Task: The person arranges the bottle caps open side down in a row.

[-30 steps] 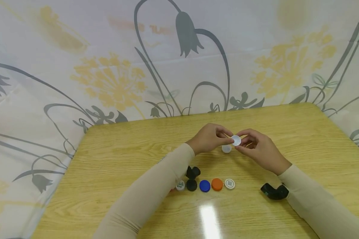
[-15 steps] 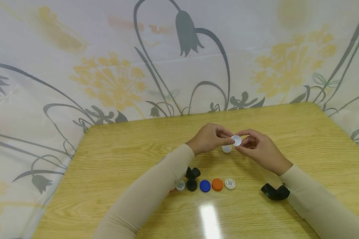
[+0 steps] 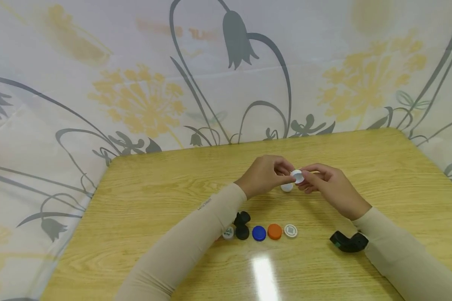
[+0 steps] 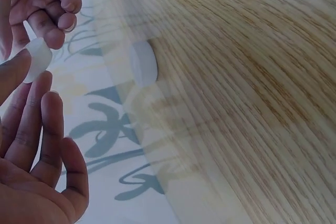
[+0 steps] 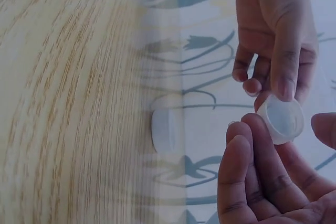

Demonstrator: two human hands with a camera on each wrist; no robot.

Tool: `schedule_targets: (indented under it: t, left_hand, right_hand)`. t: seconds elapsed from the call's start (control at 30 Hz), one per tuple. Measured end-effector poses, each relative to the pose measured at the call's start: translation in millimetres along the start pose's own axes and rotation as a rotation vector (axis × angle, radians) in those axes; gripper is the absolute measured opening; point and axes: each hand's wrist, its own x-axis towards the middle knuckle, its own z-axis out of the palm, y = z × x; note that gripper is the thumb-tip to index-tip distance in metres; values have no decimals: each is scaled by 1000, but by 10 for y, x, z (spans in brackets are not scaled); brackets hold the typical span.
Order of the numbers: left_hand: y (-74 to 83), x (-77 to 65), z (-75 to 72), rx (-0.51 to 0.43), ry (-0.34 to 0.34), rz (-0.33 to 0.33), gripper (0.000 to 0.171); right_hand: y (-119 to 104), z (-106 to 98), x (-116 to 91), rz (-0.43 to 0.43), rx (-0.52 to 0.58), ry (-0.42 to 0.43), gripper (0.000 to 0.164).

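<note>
A small white bottle cap point(image 3: 297, 176), its hollow side toward the head camera, is held above the table between my two hands. My left hand point(image 3: 265, 175) pinches it with the thumb on its near side. My right hand point(image 3: 333, 186) has its fingertips at the cap's right edge. In the right wrist view, the right thumb point(image 5: 324, 129) stands apart from the cap point(image 5: 282, 119). Another white cap point(image 3: 286, 187) lies on the table just below the hands; the left wrist view shows this second cap point(image 4: 143, 63) near the table edge.
Nearer the body runs a row of caps: white with green print point(image 3: 228, 233), black point(image 3: 242, 232), blue point(image 3: 259, 233), orange point(image 3: 275, 231) and patterned white point(image 3: 291, 230). Black curved pieces lie behind the black cap point(image 3: 242, 218) and by the right sleeve point(image 3: 349, 241).
The right thumb has moved up beside the cap's rim, and the right fingers have shifted. The cap has tilted a little in the left hand, which stays in place.
</note>
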Motion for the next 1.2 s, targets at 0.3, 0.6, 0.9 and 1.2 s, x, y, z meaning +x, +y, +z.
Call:
schedule_targets:
  t: [0.3,0.6,0.9,1.2]
  left_hand:
    - [8,-43,-5,146,2,78,17]
    - [21,-105,-16,136,7,59,20]
    - [-12,-133,-34,83,20,55,26]
    - [-12,-136,-23,128,9,49,31]
  right_hand:
    - [4,14,10,48,-36,0,35]
    - [26,23,1,23,-40,18,33]
    - [6,45,-8,-40,-103,59,28]
    - [9,82,-26,-123,-152,76,25]
